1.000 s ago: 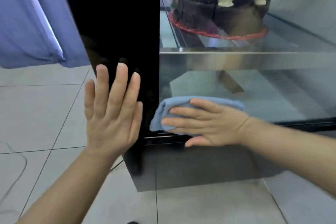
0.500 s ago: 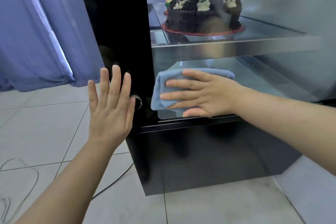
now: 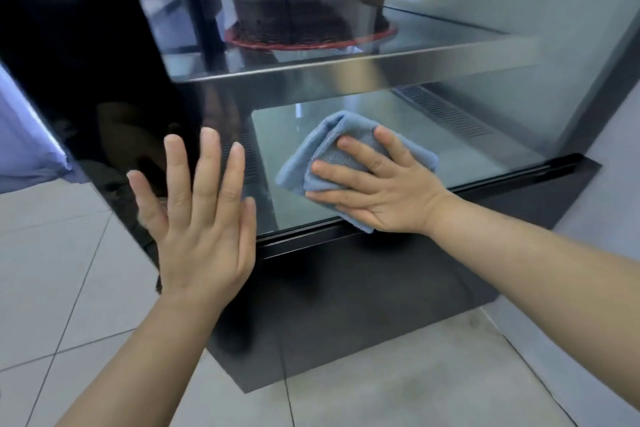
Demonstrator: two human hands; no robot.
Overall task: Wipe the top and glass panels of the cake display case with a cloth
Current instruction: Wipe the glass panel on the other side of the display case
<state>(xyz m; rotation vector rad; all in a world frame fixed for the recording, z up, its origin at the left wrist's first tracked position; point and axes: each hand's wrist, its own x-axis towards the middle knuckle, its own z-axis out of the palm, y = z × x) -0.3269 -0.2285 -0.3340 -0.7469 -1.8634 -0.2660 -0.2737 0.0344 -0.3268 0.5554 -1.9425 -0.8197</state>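
The cake display case stands on the floor, black-framed, with a glass front panel. My right hand presses a folded light blue cloth flat against the lower part of that glass, just above the bottom frame. My left hand is spread flat, fingers apart and pointing up, against the case's black left side panel near the front corner, holding nothing. Inside, on the upper shelf, a chocolate cake sits on a red plate.
A metal shelf edge crosses the case above my right hand. Pale floor tiles surround the base. A blue curtain hangs at the far left. A grey wall borders the case on the right.
My right hand and the cloth have slid right along the lower glass, away from the left corner. My view has tilted and shifted. My left hand stays flat on the black side panel.
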